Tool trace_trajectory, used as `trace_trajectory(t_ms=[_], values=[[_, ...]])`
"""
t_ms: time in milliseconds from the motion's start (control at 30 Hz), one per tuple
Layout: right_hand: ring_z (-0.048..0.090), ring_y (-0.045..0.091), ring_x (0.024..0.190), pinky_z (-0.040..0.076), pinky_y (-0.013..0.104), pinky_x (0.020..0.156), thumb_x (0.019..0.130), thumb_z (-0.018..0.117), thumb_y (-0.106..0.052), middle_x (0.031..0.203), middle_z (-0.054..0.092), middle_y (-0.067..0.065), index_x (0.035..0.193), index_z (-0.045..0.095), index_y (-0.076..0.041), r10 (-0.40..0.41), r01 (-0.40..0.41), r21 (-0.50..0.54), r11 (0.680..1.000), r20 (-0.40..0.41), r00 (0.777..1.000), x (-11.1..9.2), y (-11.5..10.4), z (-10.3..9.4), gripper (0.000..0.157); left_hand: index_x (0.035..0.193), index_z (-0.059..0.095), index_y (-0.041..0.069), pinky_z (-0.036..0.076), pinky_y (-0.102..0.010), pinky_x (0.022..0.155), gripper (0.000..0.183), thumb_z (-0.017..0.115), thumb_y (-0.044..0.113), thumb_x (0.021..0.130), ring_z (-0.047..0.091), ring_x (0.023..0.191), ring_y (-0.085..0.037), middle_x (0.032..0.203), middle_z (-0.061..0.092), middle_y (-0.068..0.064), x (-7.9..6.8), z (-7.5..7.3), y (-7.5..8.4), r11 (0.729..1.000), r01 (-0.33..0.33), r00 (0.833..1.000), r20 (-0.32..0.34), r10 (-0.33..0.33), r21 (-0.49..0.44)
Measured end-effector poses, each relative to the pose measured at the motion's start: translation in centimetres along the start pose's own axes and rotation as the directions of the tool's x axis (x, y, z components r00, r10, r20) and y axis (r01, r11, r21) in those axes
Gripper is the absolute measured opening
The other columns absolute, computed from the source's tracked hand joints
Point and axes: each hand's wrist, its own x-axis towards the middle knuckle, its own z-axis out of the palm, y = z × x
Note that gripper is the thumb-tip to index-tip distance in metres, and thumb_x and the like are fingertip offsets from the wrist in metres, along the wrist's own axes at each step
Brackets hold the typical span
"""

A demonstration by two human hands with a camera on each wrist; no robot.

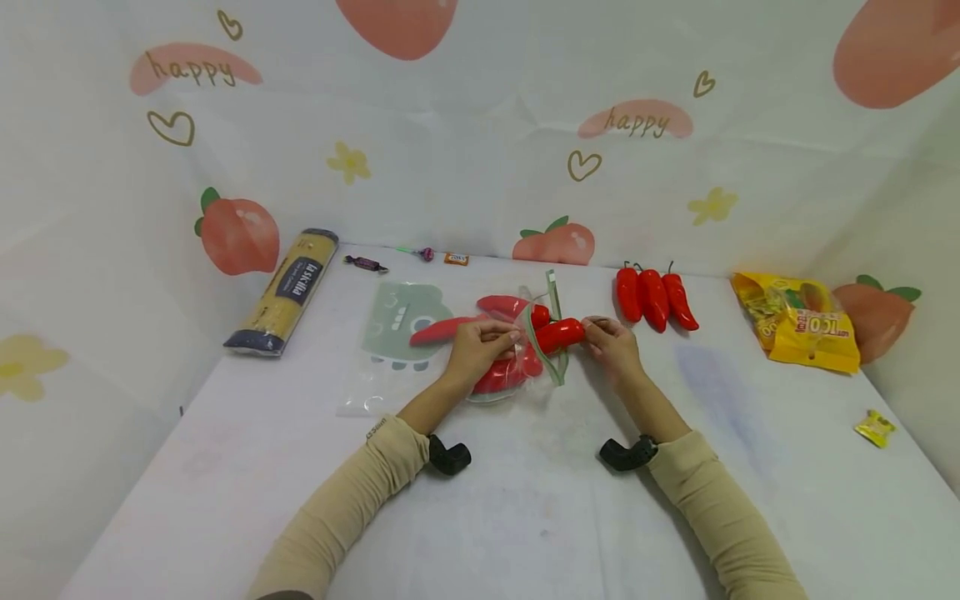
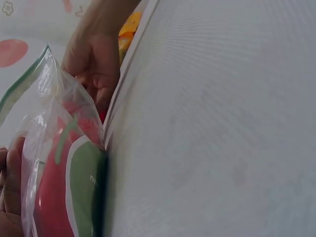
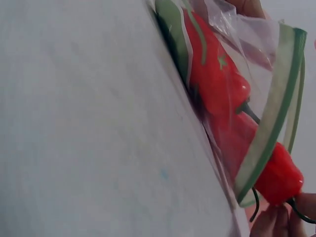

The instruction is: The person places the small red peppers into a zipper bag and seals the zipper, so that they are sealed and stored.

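Observation:
A clear zip bag with a green closure strip lies at the middle of the table, its mouth facing right. Several red chili peppers show through its plastic. My left hand pinches the bag near its mouth; in the left wrist view its fingers are partly behind the plastic. Between thumb and fingertips, my right hand holds the stem end of a red chili pepper. That pepper is partly inside the mouth, its stem end outside, in the right wrist view.
Three red chili peppers lie at the back right. Farther right are a yellow candy bag and a small yellow wrapped candy. A flat printed bag, a spaghetti pack, a purple-wrapped candy, a lollipop and an orange candy lie leftward.

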Motion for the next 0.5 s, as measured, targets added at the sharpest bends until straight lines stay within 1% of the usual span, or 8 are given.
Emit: trace_trajectory(t_ms=[67,100,200,267,300,367,433,500], values=[[0.057,0.003,0.074,0.053,0.013,0.072,0.089,0.059,-0.018,0.081,0.061,-0.011,0.104,0.057,-0.007,-0.019,0.022,-0.122,0.992,0.032,0.999,0.4,0.6,0.3,0.018,0.102,0.063,-0.010,0.056,-0.018,0.062,0.022,0.062,0.003,0.085,0.063,0.064,-0.003,0.103,0.065,-0.027,0.0,0.0,0.0,1.000,0.004,1.000,-0.001,-0.004,0.007],[0.057,0.003,0.075,0.053,0.012,0.072,0.089,0.060,-0.020,0.081,0.061,-0.012,0.106,0.058,-0.006,-0.032,0.040,-0.205,0.978,0.044,0.999,0.5,0.8,0.5,0.022,0.102,0.064,-0.010,0.056,-0.018,0.061,0.022,0.062,0.003,0.085,0.063,0.063,-0.003,0.103,0.065,-0.027,0.0,0.0,-0.1,1.000,0.003,1.000,-0.003,-0.003,0.013],[0.056,0.006,0.081,0.051,0.012,0.074,0.089,0.061,-0.024,0.087,0.063,-0.009,0.115,0.058,0.000,-0.085,0.104,-0.400,0.911,0.064,0.994,0.6,1.3,0.9,0.036,0.101,0.064,-0.010,0.056,-0.018,0.061,0.021,0.062,0.004,0.085,0.063,0.062,-0.003,0.101,0.065,-0.027,0.0,0.0,-0.1,1.000,-0.006,1.000,-0.007,0.006,0.020],[0.054,0.009,0.086,0.049,0.012,0.075,0.088,0.061,-0.027,0.093,0.064,-0.006,0.115,0.060,-0.002,-0.113,0.131,-0.478,0.868,0.066,0.991,0.6,1.2,1.0,0.037,0.101,0.065,-0.009,0.056,-0.019,0.062,0.021,0.063,0.005,0.085,0.063,0.063,-0.004,0.101,0.066,-0.026,0.0,0.0,0.0,1.000,-0.005,1.000,-0.010,0.005,0.029],[0.053,0.011,0.089,0.049,0.013,0.076,0.088,0.061,-0.028,0.098,0.065,-0.003,0.116,0.061,-0.003,-0.116,0.134,-0.492,0.860,0.067,0.991,0.5,1.1,1.0,0.037,0.101,0.065,-0.008,0.056,-0.019,0.063,0.021,0.063,0.005,0.085,0.063,0.063,-0.004,0.101,0.066,-0.025,0.0,0.0,0.0,0.999,-0.004,1.000,-0.010,0.004,0.034],[0.053,0.012,0.092,0.049,0.013,0.078,0.089,0.060,-0.028,0.105,0.064,0.000,0.118,0.060,-0.005,-0.130,0.147,-0.487,0.861,0.069,0.989,0.5,0.9,0.8,0.037,0.101,0.065,-0.007,0.056,-0.020,0.064,0.021,0.063,0.006,0.085,0.063,0.065,-0.004,0.101,0.067,-0.023,0.0,0.0,0.0,0.999,0.003,1.000,-0.013,-0.002,0.035],[0.055,0.012,0.096,0.049,0.012,0.080,0.089,0.060,-0.025,0.107,0.064,-0.001,0.121,0.058,-0.005,-0.164,0.175,-0.451,0.875,0.063,0.984,0.8,0.6,0.5,0.037,0.101,0.065,-0.007,0.057,-0.021,0.064,0.021,0.063,0.006,0.085,0.064,0.066,-0.005,0.101,0.067,-0.023,0.0,0.0,0.0,0.999,0.008,1.000,-0.013,-0.007,0.036],[0.058,0.013,0.099,0.050,0.011,0.082,0.090,0.059,-0.022,0.107,0.065,-0.003,0.126,0.054,-0.004,-0.205,0.206,-0.380,0.902,0.045,0.978,1.2,0.2,-0.1,0.040,0.101,0.066,-0.006,0.057,-0.022,0.065,0.021,0.062,0.007,0.086,0.064,0.067,-0.005,0.101,0.067,-0.022,0.0,0.0,0.0,0.999,0.011,1.000,-0.012,-0.010,0.037]])
